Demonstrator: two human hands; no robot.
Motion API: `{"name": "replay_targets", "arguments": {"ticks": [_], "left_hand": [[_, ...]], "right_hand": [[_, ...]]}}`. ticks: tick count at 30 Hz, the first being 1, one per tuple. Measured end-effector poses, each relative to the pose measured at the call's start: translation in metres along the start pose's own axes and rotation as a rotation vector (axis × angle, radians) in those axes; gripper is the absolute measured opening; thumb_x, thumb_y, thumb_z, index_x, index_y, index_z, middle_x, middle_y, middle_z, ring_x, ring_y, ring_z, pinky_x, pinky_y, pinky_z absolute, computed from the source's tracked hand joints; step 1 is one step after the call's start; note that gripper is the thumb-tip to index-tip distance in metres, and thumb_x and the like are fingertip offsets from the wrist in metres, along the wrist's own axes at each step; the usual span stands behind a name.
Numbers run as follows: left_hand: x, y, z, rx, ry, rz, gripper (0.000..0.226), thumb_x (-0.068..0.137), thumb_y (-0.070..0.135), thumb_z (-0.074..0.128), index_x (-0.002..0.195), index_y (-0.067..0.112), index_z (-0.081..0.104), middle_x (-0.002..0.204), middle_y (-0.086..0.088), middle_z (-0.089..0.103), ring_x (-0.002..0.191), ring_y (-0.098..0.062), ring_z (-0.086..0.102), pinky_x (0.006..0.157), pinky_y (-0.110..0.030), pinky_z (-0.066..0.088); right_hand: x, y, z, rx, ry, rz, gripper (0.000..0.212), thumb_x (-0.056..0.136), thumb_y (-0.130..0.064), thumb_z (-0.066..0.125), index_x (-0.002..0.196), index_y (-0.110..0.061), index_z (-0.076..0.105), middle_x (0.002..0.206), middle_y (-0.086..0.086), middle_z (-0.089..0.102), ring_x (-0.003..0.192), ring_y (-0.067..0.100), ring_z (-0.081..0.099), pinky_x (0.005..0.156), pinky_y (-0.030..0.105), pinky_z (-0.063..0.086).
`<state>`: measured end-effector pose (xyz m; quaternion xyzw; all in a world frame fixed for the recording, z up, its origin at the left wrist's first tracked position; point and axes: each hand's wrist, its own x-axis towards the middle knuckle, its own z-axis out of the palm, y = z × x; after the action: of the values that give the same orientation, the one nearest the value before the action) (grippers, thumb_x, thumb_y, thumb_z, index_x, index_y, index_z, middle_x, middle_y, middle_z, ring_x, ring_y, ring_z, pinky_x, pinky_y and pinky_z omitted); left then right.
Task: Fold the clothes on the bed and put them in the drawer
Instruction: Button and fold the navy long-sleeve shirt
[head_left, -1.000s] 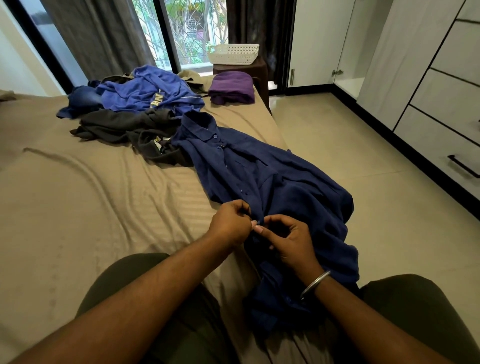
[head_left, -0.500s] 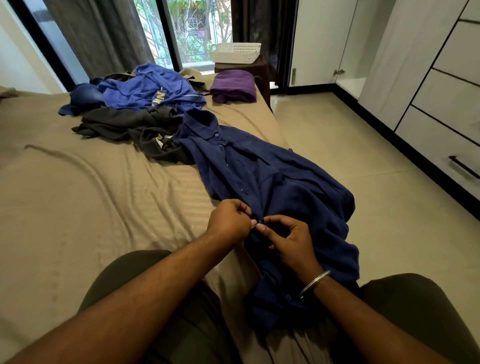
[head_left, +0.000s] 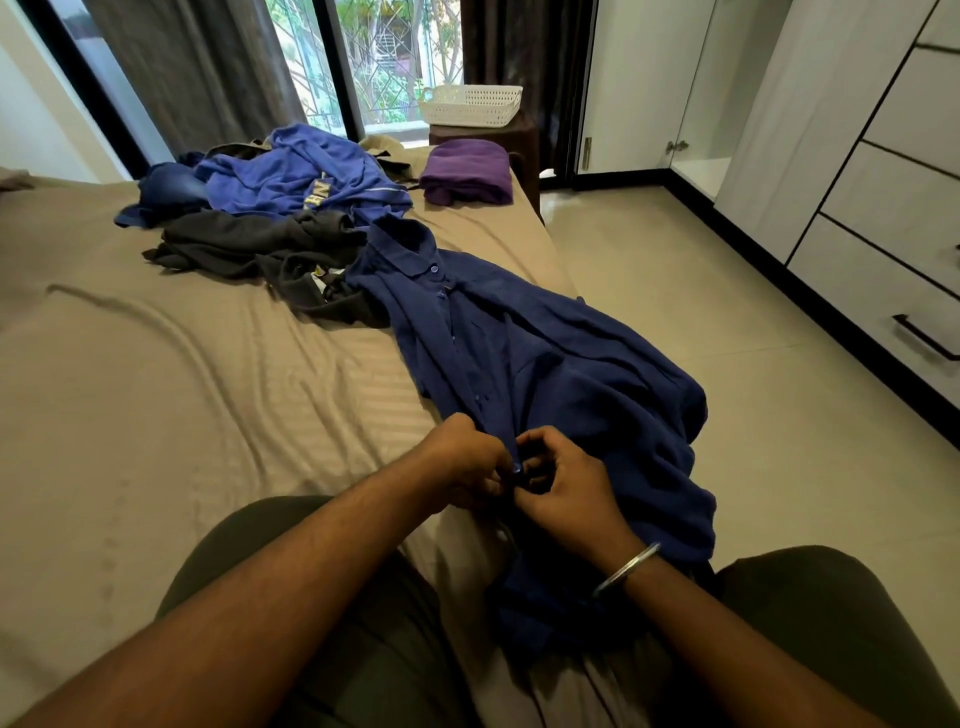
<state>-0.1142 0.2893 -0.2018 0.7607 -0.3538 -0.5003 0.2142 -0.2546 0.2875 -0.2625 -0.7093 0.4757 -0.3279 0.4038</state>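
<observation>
The bed (head_left: 156, 374) is covered by a tan striped sheet, and the wardrobe drawers (head_left: 883, 291) are seen closed across the floor on the right. A navy button-up shirt (head_left: 545, 364) is laid lengthwise along the bed's right edge, collar away from the person, its lower part draped over the lap. Behind it, a heap of unfolded clothes is made up of a dark grey garment (head_left: 249, 244) and a bright blue top (head_left: 296, 176). A folded purple garment (head_left: 467, 171) is placed at the far corner, and a white basket (head_left: 470, 105) is set on a stool beyond. The shirt's front placket is pinched by the left hand (head_left: 467, 467) and the right hand (head_left: 566, 488), both curled around fabric at a small button (head_left: 516, 468).
</observation>
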Motion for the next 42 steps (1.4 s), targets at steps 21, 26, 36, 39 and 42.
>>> {"name": "replay_targets", "arguments": {"ticks": [21, 26, 36, 39, 42], "left_hand": [[0.005, 0.008, -0.036, -0.119, 0.097, -0.012, 0.026, 0.095, 0.006, 0.062, 0.074, 0.014, 0.048, 0.087, -0.009, 0.060, 0.083, -0.022, 0.060, 0.072, -0.038, 0.053], [0.010, 0.003, -0.034, -0.162, 0.207, 0.051, 0.038, 0.087, 0.011, 0.073, 0.085, 0.024, 0.038, 0.089, -0.009, 0.061, 0.068, -0.020, 0.059, 0.065, -0.037, 0.051], [0.013, 0.001, -0.035, 0.322, 0.373, 0.315, 0.016, 0.081, 0.014, 0.077, 0.075, 0.025, 0.066, 0.077, 0.004, 0.069, 0.073, -0.011, 0.066, 0.054, -0.015, 0.046], [0.012, 0.002, -0.033, 0.302, 0.362, 0.307, 0.013, 0.082, 0.014, 0.077, 0.079, 0.023, 0.068, 0.076, 0.006, 0.068, 0.073, -0.009, 0.066, 0.052, -0.013, 0.044], [0.013, 0.002, -0.032, 0.299, 0.381, 0.307, 0.015, 0.082, 0.015, 0.078, 0.078, 0.024, 0.067, 0.078, 0.005, 0.069, 0.074, -0.008, 0.066, 0.054, -0.017, 0.048]], "right_hand": [[-0.001, -0.028, -0.014, -0.391, 0.240, -0.209, 0.041, 0.077, -0.065, 0.057, 0.071, -0.025, 0.054, 0.059, -0.011, 0.057, 0.054, 0.006, 0.054, 0.046, 0.025, 0.044], [0.029, -0.027, 0.003, -0.276, 0.235, -0.269, 0.022, 0.085, -0.047, 0.064, 0.081, -0.025, 0.061, 0.076, -0.010, 0.062, 0.069, 0.008, 0.058, 0.061, 0.034, 0.052], [0.030, -0.014, 0.023, -0.401, 0.192, -0.107, 0.040, 0.082, -0.064, 0.061, 0.095, -0.026, 0.064, 0.092, -0.007, 0.065, 0.081, 0.017, 0.063, 0.063, 0.037, 0.054], [0.030, -0.014, 0.022, -0.436, 0.147, -0.082, 0.037, 0.083, -0.056, 0.063, 0.102, -0.025, 0.065, 0.102, -0.005, 0.066, 0.091, 0.020, 0.065, 0.069, 0.036, 0.055], [0.029, -0.017, 0.021, -0.445, 0.147, -0.097, 0.041, 0.080, -0.060, 0.063, 0.103, -0.025, 0.065, 0.101, -0.006, 0.064, 0.089, 0.019, 0.064, 0.067, 0.036, 0.055]]}}
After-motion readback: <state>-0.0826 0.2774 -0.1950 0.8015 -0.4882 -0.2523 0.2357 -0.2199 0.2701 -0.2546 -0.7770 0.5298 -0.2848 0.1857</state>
